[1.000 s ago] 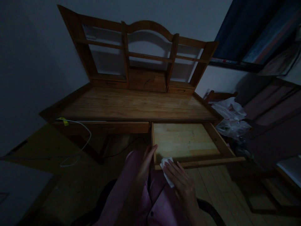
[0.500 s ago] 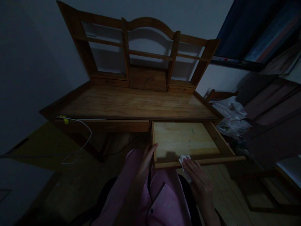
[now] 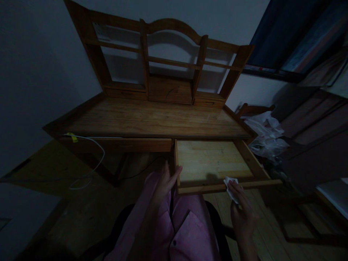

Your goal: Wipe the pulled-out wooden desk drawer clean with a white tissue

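No lettering, label, brand, number or sign can be read

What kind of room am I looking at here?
Probably a room in a home, perhaps a bedroom or study, dimly lit. A wooden desk with a shelf hutch stands against the wall, a dark blue curtain or window is at the upper right, and plastic bags are piled beside the desk.

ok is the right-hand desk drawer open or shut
Open: the drawer juts out past the front edge of the desktop, its pale bottom showing.
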Motion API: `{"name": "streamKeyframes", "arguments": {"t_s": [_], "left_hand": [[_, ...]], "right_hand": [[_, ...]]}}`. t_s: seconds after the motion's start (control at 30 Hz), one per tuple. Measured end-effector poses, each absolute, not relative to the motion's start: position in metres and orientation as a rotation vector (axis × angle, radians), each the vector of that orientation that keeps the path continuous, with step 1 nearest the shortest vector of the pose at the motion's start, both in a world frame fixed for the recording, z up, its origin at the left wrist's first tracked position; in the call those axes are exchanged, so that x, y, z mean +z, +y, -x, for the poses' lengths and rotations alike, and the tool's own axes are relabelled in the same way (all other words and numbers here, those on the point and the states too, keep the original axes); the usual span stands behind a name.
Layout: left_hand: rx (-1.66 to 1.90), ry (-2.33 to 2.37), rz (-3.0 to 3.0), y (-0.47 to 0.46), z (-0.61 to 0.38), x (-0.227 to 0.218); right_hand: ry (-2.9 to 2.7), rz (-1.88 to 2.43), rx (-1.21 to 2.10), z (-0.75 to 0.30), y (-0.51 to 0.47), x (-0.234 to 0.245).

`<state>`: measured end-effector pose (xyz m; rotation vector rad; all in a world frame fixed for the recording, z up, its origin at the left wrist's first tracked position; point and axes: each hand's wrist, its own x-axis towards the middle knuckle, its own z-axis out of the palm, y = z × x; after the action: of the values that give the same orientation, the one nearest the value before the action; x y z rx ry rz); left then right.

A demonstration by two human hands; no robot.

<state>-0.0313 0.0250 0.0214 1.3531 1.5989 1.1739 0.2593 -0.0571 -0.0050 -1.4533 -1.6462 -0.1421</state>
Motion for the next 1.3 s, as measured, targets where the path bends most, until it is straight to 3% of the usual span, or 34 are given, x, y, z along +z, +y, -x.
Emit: {"name": "streamKeyframes", "arguments": {"t_s": [0.13,0.33,0.73,1.03,1.3], "left_hand": [[1.016,1.885,-1.522,0.018,0.059,0.055],[0.431,1.3,-1.932,-0.008,0.072,0.078],[0.433,1.201,-1.904,-0.004,0.065,0.064],[0.975,1.527,-1.637,0.018,0.076,0.064],[1.64,1.647,-0.911,0.039,0.129,0.014]], "right_hand": [[-1.596,1.483,-0.163,-0.254,-0.057,-0.003],[-1.555,1.508,-0.189,-0.249,-0.056,-0.001],[-1.542,1.527,-0.202,-0.246,-0.059,-0.001],[-1.539,1.512,-0.191,-0.243,-0.061,0.001],[-1.532,1.508,-0.196,-0.243,-0.06,-0.001]]}}
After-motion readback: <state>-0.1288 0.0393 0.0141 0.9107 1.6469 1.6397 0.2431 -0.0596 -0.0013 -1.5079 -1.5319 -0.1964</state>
